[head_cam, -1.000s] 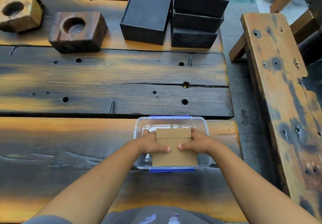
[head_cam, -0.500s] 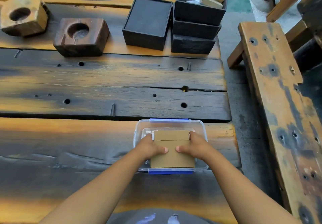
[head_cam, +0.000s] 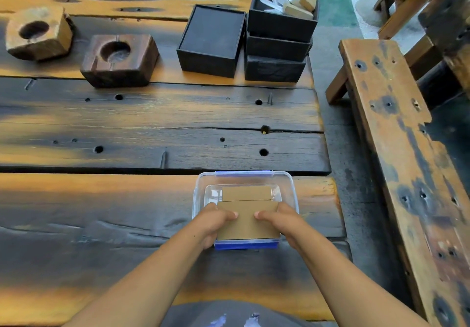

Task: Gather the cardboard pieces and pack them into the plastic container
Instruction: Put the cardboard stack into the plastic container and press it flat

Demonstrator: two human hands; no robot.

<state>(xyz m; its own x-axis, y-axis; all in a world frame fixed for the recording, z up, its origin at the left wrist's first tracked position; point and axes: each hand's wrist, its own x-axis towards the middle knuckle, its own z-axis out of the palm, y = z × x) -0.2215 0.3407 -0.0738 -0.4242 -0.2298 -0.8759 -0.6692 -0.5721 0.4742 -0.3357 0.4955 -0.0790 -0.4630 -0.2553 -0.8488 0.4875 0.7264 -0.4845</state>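
**A:** Where is the clear plastic container with blue clips (head_cam: 288, 186)?

**B:** It sits on the scorched orange-and-black plank table (head_cam: 127, 123), on the plank nearest the person and close to the table's right edge. Inside it lie the flat brown cardboard pieces (head_cam: 248, 221): a large one toward the person, with a narrower strip showing just past it, on the container's far side.

**A:** And the hands?

**B:** The left hand (head_cam: 213, 221) grips the large piece at the container's left side, and the right hand (head_cam: 284, 221) grips it at the right side. Both thumbs lie on top of the cardboard, tips nearly meeting over its middle, while the other fingers curl down around its edges. Whether the piece rests fully on the container's floor cannot be told.

**A:** What else is on the table?

**B:** Far beyond the container stands a low black square box (head_cam: 211, 43). Just right of that is a stack of black boxes (head_cam: 277, 46), the top one open and holding pale blocks and papers. Far left of the container are a dark wooden block with a round hollow (head_cam: 118, 60) and a lighter wooden block with a round hollow (head_cam: 38, 34). A weathered wooden bench (head_cam: 396, 135) runs to the container's right, off the table.
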